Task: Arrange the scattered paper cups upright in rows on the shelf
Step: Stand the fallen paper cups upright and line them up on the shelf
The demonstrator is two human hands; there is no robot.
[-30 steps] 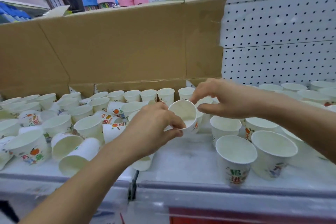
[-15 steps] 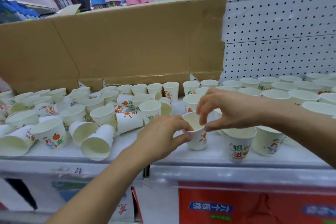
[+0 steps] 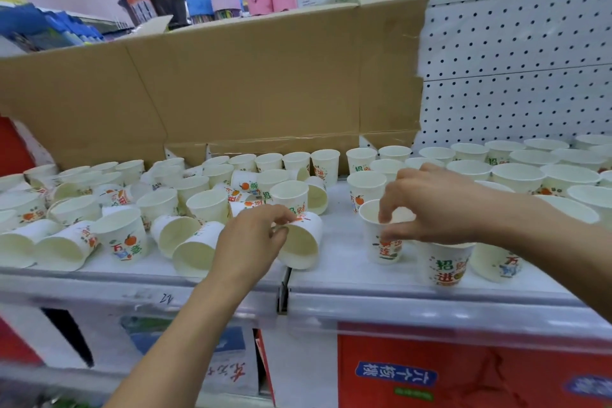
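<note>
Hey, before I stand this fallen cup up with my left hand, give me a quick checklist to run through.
1. Left hand grip on the tipped cup: ok, fingers pinch its rim.
2. Tipped cup standing: not ok, it lies on its side.
3. Upright cup seated on the shelf: ok.
4. Right hand free: not ok, it pinches the upright cup.
5. Bare shelf between the two cups: ok.
6. Other fallen cups at left sorted: not ok.

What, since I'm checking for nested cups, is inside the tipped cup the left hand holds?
Only bare white inner wall shows in the tipped cup; no second cup is visible. The left hand, pinching its rim, covers the mouth's left edge.
</note>
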